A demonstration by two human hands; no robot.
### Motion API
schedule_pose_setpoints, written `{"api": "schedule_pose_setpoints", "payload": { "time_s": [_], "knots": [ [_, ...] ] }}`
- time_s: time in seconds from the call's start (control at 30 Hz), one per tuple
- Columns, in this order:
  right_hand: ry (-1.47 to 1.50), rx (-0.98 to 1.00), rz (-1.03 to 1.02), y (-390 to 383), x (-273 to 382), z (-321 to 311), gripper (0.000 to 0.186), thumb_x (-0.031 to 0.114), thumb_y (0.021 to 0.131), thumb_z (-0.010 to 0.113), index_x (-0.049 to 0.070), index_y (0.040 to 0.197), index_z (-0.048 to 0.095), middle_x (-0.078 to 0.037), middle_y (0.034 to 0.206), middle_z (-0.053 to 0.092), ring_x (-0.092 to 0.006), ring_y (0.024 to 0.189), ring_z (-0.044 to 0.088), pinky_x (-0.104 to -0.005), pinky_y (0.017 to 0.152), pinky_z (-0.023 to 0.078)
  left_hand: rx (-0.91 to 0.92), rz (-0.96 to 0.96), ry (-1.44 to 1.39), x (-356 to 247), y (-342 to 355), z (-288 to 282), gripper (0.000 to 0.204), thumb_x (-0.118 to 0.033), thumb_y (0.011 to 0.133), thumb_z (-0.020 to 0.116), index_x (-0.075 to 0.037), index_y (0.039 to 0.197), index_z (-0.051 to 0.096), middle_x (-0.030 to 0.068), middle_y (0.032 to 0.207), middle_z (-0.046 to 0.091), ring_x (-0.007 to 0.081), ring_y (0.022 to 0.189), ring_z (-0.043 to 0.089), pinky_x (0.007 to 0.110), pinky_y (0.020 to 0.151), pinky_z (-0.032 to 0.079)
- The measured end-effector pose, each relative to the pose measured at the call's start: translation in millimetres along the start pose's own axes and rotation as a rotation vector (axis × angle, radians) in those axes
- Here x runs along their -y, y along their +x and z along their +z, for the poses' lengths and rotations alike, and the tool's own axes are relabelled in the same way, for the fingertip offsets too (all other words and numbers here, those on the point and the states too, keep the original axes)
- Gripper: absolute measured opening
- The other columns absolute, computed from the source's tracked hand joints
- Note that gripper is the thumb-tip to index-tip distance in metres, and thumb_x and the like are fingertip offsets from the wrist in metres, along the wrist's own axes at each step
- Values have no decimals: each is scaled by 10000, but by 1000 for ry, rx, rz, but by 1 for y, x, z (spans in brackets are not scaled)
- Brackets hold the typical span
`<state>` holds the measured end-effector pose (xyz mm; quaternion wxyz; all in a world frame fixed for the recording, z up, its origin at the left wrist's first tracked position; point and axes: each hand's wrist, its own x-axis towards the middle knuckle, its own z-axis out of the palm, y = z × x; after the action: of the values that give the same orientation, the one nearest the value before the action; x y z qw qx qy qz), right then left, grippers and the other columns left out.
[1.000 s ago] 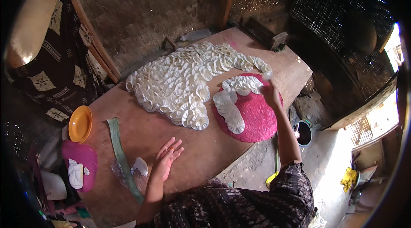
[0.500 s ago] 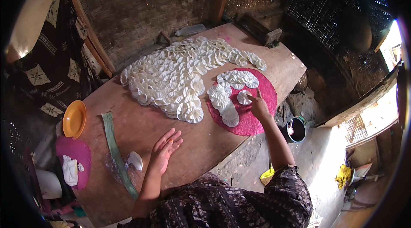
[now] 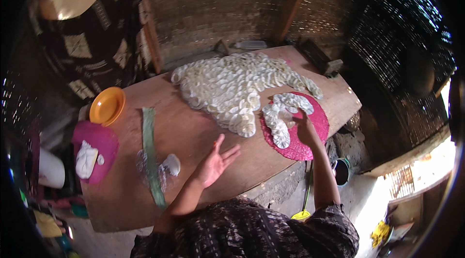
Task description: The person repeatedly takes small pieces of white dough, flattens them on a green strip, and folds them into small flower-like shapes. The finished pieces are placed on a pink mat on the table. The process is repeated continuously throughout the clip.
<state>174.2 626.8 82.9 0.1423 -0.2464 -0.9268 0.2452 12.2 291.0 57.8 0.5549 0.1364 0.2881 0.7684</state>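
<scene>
My left hand (image 3: 215,163) hovers over the near middle of the wooden table, palm turned up and fingers spread, holding nothing. Over a round pink mat (image 3: 317,120) at the table's right, my right hand (image 3: 306,132) reaches in with its index finger stretched out. Its fingertips are beside a pale round disc, partly hidden and blurred. White ridged discs (image 3: 278,129) lie overlapping in a curved row along the mat's left and far sides. Left of the mat, a large spread of similar overlapping discs (image 3: 218,83) covers the table's far middle.
An orange bowl (image 3: 107,106) sits at the table's left edge, beside a purple mat (image 3: 110,146) bearing a white lump (image 3: 86,160). A green strip (image 3: 151,156) lies next to clear plastic and a white piece (image 3: 171,165). A dark bucket (image 3: 340,171) stands on the floor right.
The view has swung, so the table sits differently in the picture. My left hand has turned and its fingers are more spread. My right hand stays over the pink mat, near the disc.
</scene>
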Motion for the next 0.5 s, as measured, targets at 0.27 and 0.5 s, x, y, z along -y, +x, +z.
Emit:
{"api": "schedule_pose_setpoints", "payload": {
  "time_s": [0.27, 0.5],
  "knots": [
    [-509, 182, -509, -88, 168, 89, 659, -4, 752, 547, 173, 1387, 528, -137, 1584, 197, -397, 1255, 406, -475, 1017, 382, -197, -69, -205, 9, -17, -29, 520, -604, 921, 532, -196, 1208, 384, 232, 1247, 574, 289, 1112, 594, 378, 1011, 432],
    [410, 410, -182, -89, 182, 131, 506, -33, 817, 513, 93, 1297, 611, -122, 1558, 279, -339, 1260, 433, -400, 1011, 397, -272, -16, -565, -6, -70, -55, 511, -578, 956, 472, -154, 1238, 508, 273, 1230, 579, 333, 1171, 563, 441, 1059, 409]
  ]
}}
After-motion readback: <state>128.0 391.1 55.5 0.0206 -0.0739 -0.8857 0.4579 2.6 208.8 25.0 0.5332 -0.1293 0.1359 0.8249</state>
